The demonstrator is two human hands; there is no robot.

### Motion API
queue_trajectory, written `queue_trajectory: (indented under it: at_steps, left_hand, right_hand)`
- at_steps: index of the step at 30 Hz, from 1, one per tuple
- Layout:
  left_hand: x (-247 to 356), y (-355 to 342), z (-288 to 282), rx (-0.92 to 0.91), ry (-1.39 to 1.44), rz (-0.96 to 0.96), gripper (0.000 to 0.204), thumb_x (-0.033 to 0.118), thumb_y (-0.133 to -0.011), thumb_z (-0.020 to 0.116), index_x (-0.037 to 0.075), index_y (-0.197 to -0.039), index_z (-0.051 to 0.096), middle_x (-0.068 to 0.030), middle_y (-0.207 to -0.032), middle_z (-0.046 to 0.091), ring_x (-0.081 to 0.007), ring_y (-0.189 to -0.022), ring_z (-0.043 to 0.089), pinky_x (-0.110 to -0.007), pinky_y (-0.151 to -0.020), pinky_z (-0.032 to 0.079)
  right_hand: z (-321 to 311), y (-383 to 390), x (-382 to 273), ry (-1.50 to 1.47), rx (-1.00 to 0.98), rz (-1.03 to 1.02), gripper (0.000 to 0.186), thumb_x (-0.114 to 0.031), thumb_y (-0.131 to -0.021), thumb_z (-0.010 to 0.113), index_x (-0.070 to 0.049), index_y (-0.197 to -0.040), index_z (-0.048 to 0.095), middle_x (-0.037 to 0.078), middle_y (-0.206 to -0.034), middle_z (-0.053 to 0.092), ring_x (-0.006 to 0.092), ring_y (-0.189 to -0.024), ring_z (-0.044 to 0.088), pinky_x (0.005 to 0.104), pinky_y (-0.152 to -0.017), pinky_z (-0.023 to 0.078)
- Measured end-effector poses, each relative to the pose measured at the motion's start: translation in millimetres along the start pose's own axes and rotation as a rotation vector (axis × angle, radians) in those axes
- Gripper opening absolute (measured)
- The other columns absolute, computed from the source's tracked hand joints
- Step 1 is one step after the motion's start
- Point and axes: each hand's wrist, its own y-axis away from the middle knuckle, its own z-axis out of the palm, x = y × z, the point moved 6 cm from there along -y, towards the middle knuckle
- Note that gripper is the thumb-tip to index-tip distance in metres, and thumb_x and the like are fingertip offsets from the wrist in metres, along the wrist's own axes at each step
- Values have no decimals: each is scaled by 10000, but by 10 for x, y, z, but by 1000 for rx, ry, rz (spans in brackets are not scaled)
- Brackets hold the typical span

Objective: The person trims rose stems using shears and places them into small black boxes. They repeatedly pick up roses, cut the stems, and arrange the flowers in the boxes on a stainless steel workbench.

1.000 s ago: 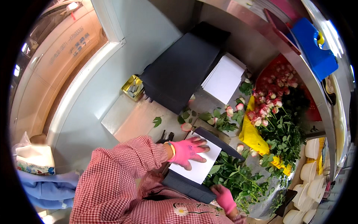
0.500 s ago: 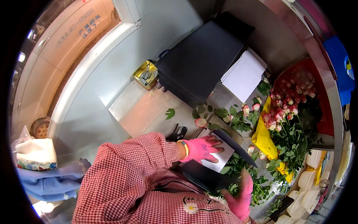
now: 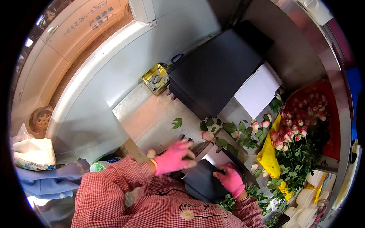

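Note:
A black sheet (image 3: 203, 180) lies folded over a strip of white paper (image 3: 215, 156) close to my body. My right hand (image 3: 231, 180), in a pink glove, grips the black sheet's right edge with curled fingers. To the left, my gloved left hand (image 3: 175, 156) hovers with its fingers apart and nothing visible in it. It is beside a dark tool (image 3: 186, 138), mostly hidden behind the fingers. Another dark flap (image 3: 241, 167) stands up behind the right hand. Rose heads and green leaves lie around the sheet, including a pink-white rose (image 3: 207, 136) just beyond it.
A large black sheet stack (image 3: 216, 72) sits at the back, with white sheets (image 3: 258, 91) to its right. A yellow tin (image 3: 156, 79) holds staple strips. Many roses (image 3: 294, 131) with a yellow wrap (image 3: 270, 152) fill the right side before a red basket (image 3: 332, 114).
My left hand has come off the white paper and moved left. My right hand has moved up and taken hold of the black sheet, which is now folded over the paper.

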Motion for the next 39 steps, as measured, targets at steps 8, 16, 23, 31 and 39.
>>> queue_trajectory:
  at_steps: [8, 16, 23, 31, 39]
  left_hand:
    - [105, -23, 462, 261, 301, -183, 457, 361, -842, 690, -85, -940, 670, -246, -1373, 496, -371, -1281, 454, -363, -1029, 393]
    - [-53, -79, 772, 453, 76, 80, 283, 216, -840, 656, -64, -877, 655, -210, -1217, 624, -328, -1020, 635, -370, -847, 504]
    - [-29, -65, 630, 322, 956, -364, 284, 207, -870, 626, -64, -950, 601, -222, -1284, 575, -333, -1195, 546, -334, -1005, 420]
    - [138, 122, 409, 344, -80, 77, 343, 323, -873, 619, 3, -992, 653, -170, -1441, 442, -392, -1376, 306, -521, -1129, 208]
    - [-202, 431, 116, 312, -657, -381, 906, 516, -699, 728, -7, -1359, 393, -179, -1287, 472, -343, -1167, 457, -508, -1026, 319]
  right_hand:
    - [-792, 523, -1226, 538, 722, -477, 384, -172, -774, 703, -69, -1130, 602, 152, -1057, 638, 335, -908, 618, 420, -785, 496]
    - [192, 450, -665, 838, 360, -357, 202, -156, -804, 601, -104, -1000, 609, 64, -802, 648, 243, -682, 648, 395, -582, 505]
    - [517, 481, -660, 969, 458, -436, 255, -187, -823, 610, -50, -1039, 617, 97, -941, 686, 252, -727, 676, 371, -608, 536]
    - [201, 174, -615, 631, 499, -500, 529, -275, -841, 620, -59, -1311, 508, 204, -1360, 473, 398, -1287, 407, 520, -1088, 301]
    - [268, 172, -536, 580, 491, -468, 571, -297, -824, 612, -91, -1341, 486, 180, -1410, 418, 396, -1329, 347, 545, -1115, 234]
